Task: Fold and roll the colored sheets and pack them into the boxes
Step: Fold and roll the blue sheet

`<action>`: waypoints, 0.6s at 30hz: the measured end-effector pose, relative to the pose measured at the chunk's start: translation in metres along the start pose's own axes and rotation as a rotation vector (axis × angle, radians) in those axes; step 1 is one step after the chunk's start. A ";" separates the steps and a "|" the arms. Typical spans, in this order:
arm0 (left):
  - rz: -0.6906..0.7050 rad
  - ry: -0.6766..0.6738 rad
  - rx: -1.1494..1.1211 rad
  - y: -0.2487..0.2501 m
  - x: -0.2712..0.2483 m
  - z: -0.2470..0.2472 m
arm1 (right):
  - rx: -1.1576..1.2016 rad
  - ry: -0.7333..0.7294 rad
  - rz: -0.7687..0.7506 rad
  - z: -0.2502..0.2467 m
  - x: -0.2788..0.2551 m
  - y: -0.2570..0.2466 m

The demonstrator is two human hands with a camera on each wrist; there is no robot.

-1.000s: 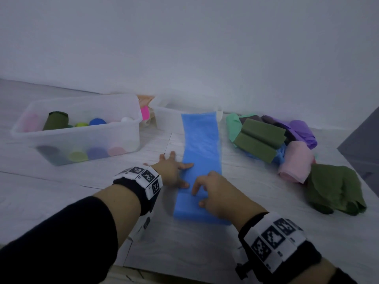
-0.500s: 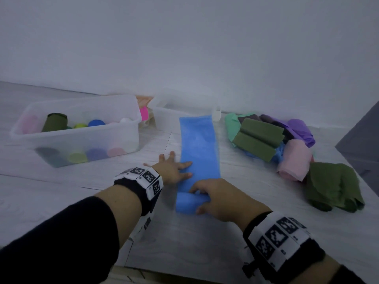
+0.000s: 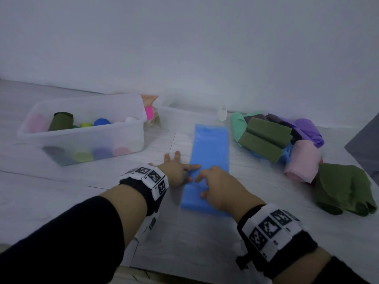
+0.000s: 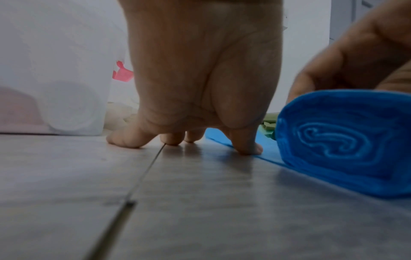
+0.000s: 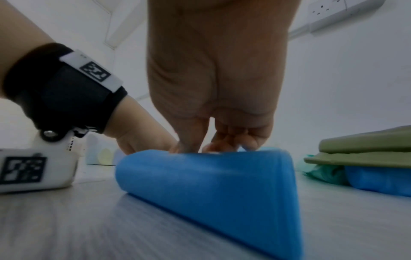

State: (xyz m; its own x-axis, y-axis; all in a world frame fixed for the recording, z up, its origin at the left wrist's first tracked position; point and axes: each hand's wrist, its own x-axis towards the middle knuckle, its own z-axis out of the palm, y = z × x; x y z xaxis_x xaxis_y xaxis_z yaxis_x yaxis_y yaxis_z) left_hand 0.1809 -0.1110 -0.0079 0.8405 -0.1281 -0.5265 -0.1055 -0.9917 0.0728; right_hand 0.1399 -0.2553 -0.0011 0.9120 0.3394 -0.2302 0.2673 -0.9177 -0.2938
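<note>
Blue sheet (image 3: 209, 160) is lying as a long folded strip on the pale wood-grain surface (image 3: 61, 191), running away from me toward the far edge, with its near end wound into a roll (image 4: 347, 140). My right hand (image 3: 220, 188) is sitting on top of that roll, fingers (image 5: 222, 139) curling down over its crest and gripping it. My left hand (image 3: 177, 171) is lying flat just left of the strip, fingers spread and relaxed, with one fingertip (image 4: 246, 147) pressing on the strip's left edge just ahead of the roll.

Beyond my left hand a clear box (image 3: 86, 128) is standing near the far left edge, holding several coloured rolls; a second clear box (image 3: 190, 111) is standing right behind the strip's far end. Loose coloured sheets (image 3: 287, 140) are piling up toward the right edge.

My right hand is hiding most of the roll in the head view, and I cannot tell what the second box holds. Both wrist views are looking dim and slightly blurred.
</note>
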 end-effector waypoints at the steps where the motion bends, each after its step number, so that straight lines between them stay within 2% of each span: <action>1: 0.001 0.000 -0.003 0.000 0.000 0.000 | 0.037 0.033 -0.017 0.001 -0.001 -0.003; 9: 0.006 0.001 0.018 -0.003 0.009 0.005 | -0.341 0.012 -0.090 0.011 -0.011 -0.012; 11: 0.001 0.024 -0.014 -0.004 0.013 0.008 | -0.290 0.003 -0.100 0.008 -0.009 -0.008; 14: 0.005 0.072 -0.105 -0.008 0.020 0.012 | -0.097 -0.038 -0.113 0.000 -0.011 0.000; 18: 0.020 0.091 -0.102 -0.013 0.027 0.016 | 0.123 -0.129 -0.075 -0.005 -0.017 0.011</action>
State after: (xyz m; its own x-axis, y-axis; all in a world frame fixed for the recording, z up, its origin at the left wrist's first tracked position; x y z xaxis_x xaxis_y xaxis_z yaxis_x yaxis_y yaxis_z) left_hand 0.1969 -0.1015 -0.0366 0.8841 -0.1418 -0.4453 -0.0718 -0.9828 0.1703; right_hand 0.1288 -0.2717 0.0040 0.8414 0.4367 -0.3183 0.2859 -0.8595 -0.4236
